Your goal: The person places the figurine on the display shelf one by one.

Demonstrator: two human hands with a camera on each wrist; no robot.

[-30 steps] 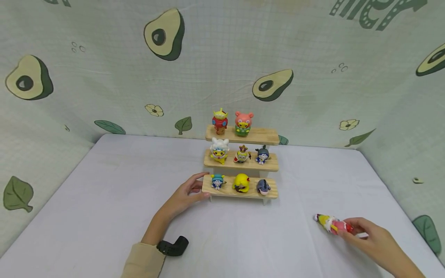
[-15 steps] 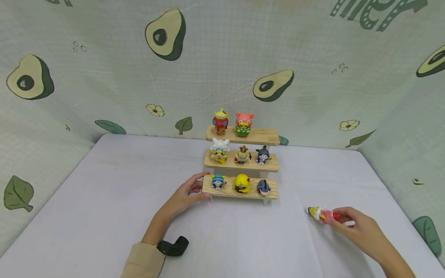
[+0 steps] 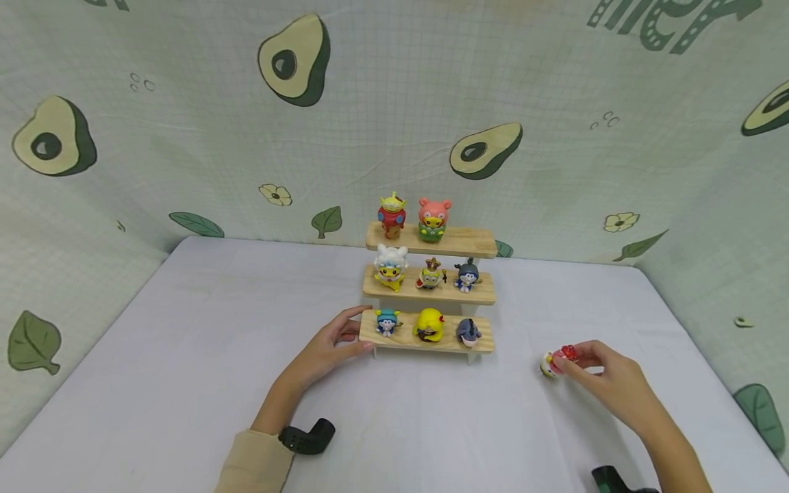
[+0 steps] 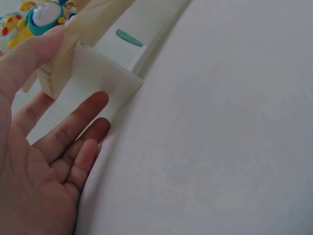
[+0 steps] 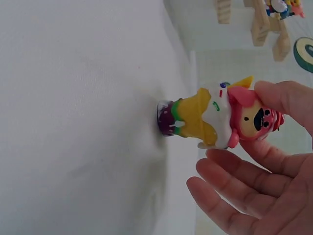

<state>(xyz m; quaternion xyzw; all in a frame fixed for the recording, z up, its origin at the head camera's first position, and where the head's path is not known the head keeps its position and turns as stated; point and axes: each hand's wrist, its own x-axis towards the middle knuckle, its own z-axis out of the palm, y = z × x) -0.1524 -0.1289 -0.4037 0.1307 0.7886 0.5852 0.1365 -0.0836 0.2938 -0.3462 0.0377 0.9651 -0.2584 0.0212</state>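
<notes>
A three-tier wooden display shelf (image 3: 471,241) stands near the middle of the table. My left hand (image 3: 325,348) grips the left end of its lowest tier, with the thumb (image 4: 32,56) on top of the board and the index finger against its end. The other left fingers stretch out beside the white leg (image 4: 100,73). To the right of the shelf, my right hand (image 3: 616,383) pinches a pink bear figurine (image 5: 210,117) by its head, between thumb and fingers. The figurine's yellow and purple cup-shaped base points down at the tabletop; whether it touches is unclear.
Two figurines stand on the top tier, including a pink one (image 3: 433,220). Three stand on the middle tier, among them a white-hooded one (image 3: 390,268). Three more sit on the lowest tier, with a yellow one (image 3: 428,324) in the centre. Behind hangs an avocado-print cloth (image 3: 394,103).
My right hand has moved left and farther from me with the bear figurine, turning it from lying flat towards upright. My left hand has stayed at the shelf's end.
</notes>
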